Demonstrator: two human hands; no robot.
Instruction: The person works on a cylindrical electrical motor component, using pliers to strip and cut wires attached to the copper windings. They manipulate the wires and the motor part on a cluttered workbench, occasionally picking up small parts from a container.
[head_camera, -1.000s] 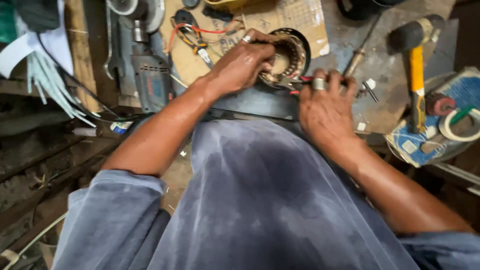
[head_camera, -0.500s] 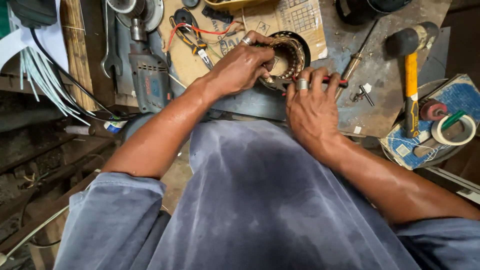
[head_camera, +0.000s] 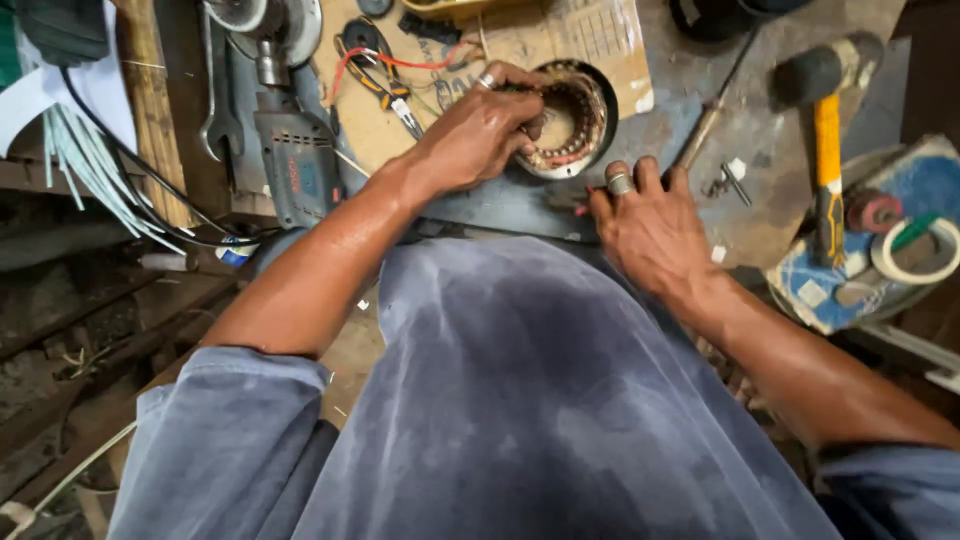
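While the left hand (head_camera: 478, 135) curls closed on the round wound stator (head_camera: 566, 118) mid-worktop, the right hand (head_camera: 650, 225) rests flat, fingers spread, near the front edge.

the stator ring (head_camera: 570, 120) showed dull copper windings inside a dark metal shell, lying on creased matt cardboard (head_camera: 600, 40). right of the ring, the mallet (head_camera: 825, 130) had a matt black rubber head and glossy yellow handle; left of it, the drill (head_camera: 295, 165) looked scuffed grey metal.

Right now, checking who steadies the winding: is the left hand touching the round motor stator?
Touching. The head view shows the left hand with its fingers curled over the motor stator rim.
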